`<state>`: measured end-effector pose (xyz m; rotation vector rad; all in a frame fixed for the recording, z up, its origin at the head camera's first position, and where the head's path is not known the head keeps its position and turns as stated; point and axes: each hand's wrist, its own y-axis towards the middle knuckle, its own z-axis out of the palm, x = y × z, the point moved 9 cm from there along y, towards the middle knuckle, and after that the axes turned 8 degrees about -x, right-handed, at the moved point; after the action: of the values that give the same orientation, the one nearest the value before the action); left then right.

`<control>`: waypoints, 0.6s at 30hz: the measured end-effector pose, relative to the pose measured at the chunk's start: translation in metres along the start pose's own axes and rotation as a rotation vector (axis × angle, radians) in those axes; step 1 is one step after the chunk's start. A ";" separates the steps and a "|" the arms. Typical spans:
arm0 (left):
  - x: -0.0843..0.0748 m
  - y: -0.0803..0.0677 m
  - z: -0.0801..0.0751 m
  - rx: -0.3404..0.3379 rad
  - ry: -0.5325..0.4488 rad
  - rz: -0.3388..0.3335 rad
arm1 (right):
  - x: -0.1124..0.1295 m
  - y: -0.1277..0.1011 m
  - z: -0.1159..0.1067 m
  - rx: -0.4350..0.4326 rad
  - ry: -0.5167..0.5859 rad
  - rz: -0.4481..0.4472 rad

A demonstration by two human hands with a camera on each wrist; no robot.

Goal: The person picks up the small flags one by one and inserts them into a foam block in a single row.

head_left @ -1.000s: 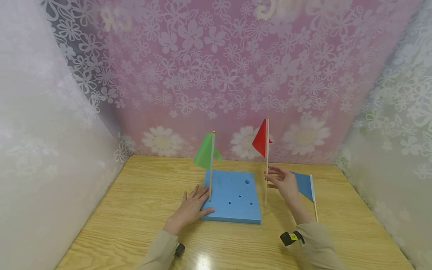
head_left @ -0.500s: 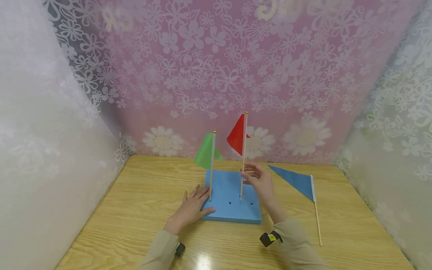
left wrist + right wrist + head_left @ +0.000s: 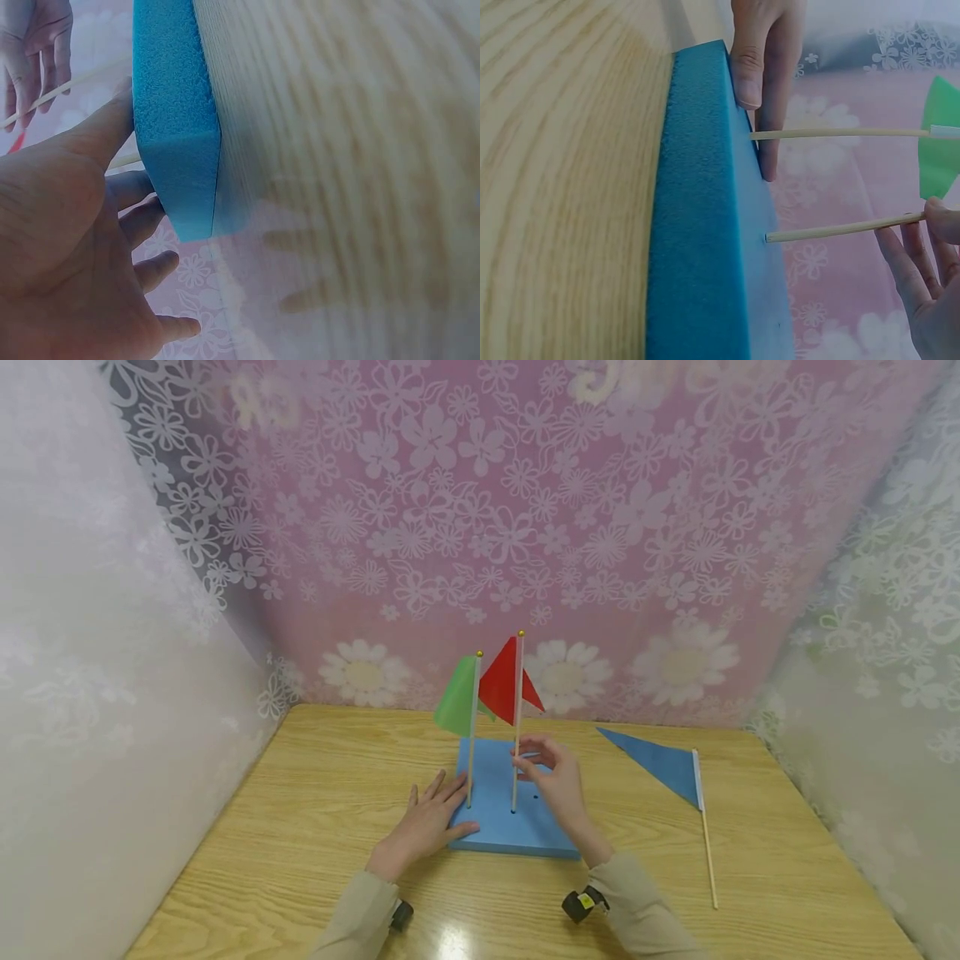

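Observation:
A blue foam board (image 3: 491, 831) with small holes lies on the table. Near its left edge a green flag (image 3: 455, 697) stands upright in a hole. My right hand (image 3: 557, 781) pinches the stick of a red flag (image 3: 501, 685) between thumb and fingertips. That stick is upright, its lower end at a hole right of the green flag, as the right wrist view shows at the stick's tip (image 3: 772, 237). With fingers spread, my left hand (image 3: 426, 822) rests on the board's left edge. In the left wrist view the thumb touches the foam (image 3: 180, 172).
A blue flag (image 3: 663, 768) on a wooden stick lies on the table (image 3: 300, 860) to the right. Patterned curtains (image 3: 450, 527) hang behind and at both sides. A black wrist camera (image 3: 581, 903) sits on the right cuff.
My right hand has carried the red flag left, from beside the board to over it, then lowered it to a hole. The left hand stays in place.

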<state>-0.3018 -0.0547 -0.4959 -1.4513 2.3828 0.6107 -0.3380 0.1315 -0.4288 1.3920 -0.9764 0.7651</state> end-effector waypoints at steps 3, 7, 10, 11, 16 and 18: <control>-0.001 0.000 0.000 -0.003 0.004 0.004 | -0.003 -0.002 0.001 0.003 -0.008 0.022; -0.002 0.001 -0.002 -0.007 -0.001 0.005 | -0.007 -0.004 0.002 0.019 0.003 0.037; -0.002 0.002 -0.002 -0.013 -0.002 0.006 | -0.009 -0.007 0.003 0.030 0.004 0.037; -0.002 0.002 -0.003 -0.015 -0.001 0.007 | -0.010 -0.008 0.003 0.035 -0.001 0.040; -0.002 0.002 -0.003 -0.020 -0.002 0.007 | -0.017 -0.013 0.003 0.052 -0.014 0.061; -0.002 0.002 -0.003 -0.020 -0.005 0.005 | -0.019 -0.014 0.003 0.054 -0.013 0.071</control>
<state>-0.3023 -0.0538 -0.4919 -1.4507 2.3838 0.6403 -0.3334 0.1297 -0.4520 1.4165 -1.0262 0.8417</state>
